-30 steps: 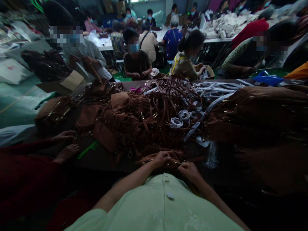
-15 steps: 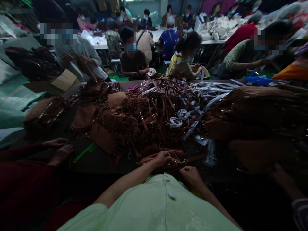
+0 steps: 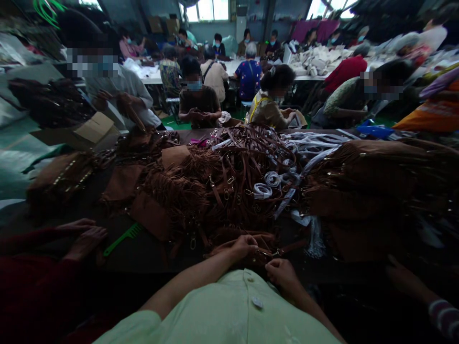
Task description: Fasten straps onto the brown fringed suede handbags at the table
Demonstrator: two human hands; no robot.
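Observation:
Close to my body, a brown bag [image 3: 229, 242] lies at the table's near edge. My left hand [image 3: 244, 247] is closed on its upper edge, near a metal clasp. Just right of it, my right hand [image 3: 281, 271] has its fingers pinched together by the bag's near side; anything between them is too small to make out. From the clasp a brown strap [image 3: 292, 246] runs to the right. Beyond the bag lies a heap of brown straps [image 3: 233, 191] with metal hooks, beside fringed brown pieces [image 3: 175, 191].
A green comb [image 3: 123, 239] lies left, near another person's hands [image 3: 84, 239]. At the right are stacked brown bags [image 3: 376, 177] and a person's hand [image 3: 405, 277]. Rolled pale wrapped straps [image 3: 263, 190] lie mid-table. An open cardboard box [image 3: 93, 129] stands far left; several people sit beyond.
The view has tilted up, so the table appears lower. My right hand has moved slightly closer to my left. The hand at the right has shifted left.

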